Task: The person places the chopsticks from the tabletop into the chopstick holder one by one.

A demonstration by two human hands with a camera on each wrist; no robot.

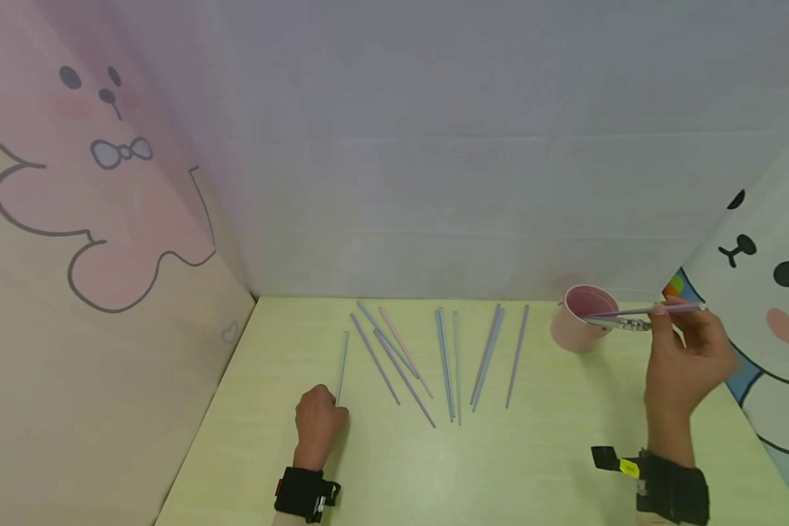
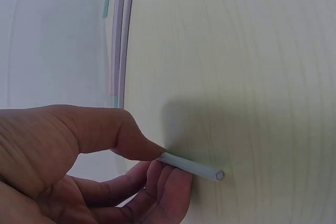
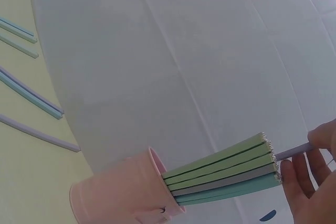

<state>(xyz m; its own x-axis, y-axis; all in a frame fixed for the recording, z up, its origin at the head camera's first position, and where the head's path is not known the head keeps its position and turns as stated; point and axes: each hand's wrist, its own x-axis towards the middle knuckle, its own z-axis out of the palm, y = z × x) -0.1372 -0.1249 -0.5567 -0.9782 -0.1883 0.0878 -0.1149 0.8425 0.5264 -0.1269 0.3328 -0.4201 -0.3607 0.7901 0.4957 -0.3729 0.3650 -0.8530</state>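
Note:
My left hand (image 1: 318,421) rests low over the left part of the table and pinches the near end of a pale green straw (image 1: 342,365) between thumb and fingers. The straw's hollow end (image 2: 220,175) pokes out past the fingertips in the left wrist view. At the right, my right hand (image 1: 690,358) is raised beside a pink bucket (image 1: 575,332), pinching a purple straw (image 1: 684,308) that points into the bucket's mouth. Several green and grey straws (image 3: 223,166) lean out of the bucket, their ends right by the right fingertips.
Between the hands, several straws lie spread on the pale table (image 1: 394,475): purple ones (image 1: 376,359), a pink one (image 1: 405,352), blue ones (image 1: 444,365) and another purple one (image 1: 517,356) nearest the bucket. A pale curtain (image 1: 394,183) hangs behind the table's far edge.

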